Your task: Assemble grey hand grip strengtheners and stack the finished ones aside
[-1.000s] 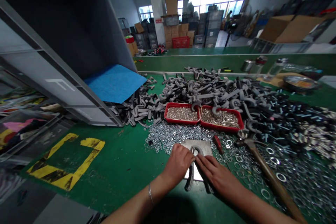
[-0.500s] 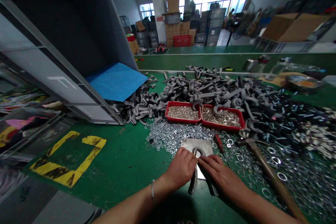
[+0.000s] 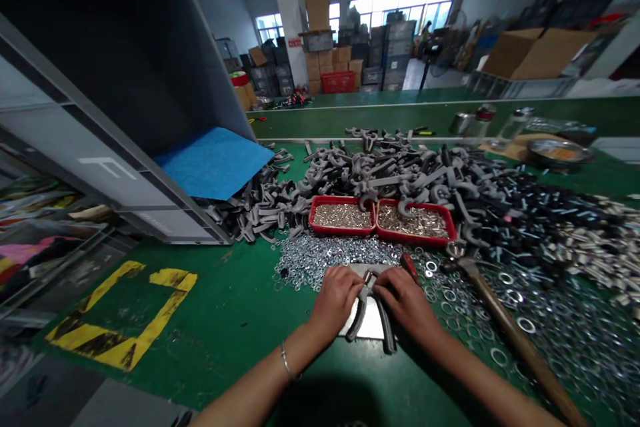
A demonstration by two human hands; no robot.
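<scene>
A plier-like tool [image 3: 387,328] with two curved grey handles spreads its legs toward me, over a small metal plate [image 3: 371,325] on the green bench. My left hand [image 3: 336,299] pinches the tool's upper left side. From the other side, the fingers of my right hand [image 3: 407,300] are closed on its upper right part. A short silvery piece [image 3: 368,276] shows at the top between my fingertips; the rest of the joint is hidden by my hands. Just beyond my right hand lies a red-handled tool [image 3: 409,267].
Two red trays [image 3: 341,232] of small metal pins stand behind loose washers [image 3: 305,260]. Grey handle parts [image 3: 380,170] are heaped further back. A hammer [image 3: 507,327] lies on the right among rings. A large grey crate [image 3: 120,180] lies tipped on its side at left.
Both hands and the tool have shifted slightly away from me, further over the plate. The handles have swung left, and both now show between my hands. The camera view has shifted a little.
</scene>
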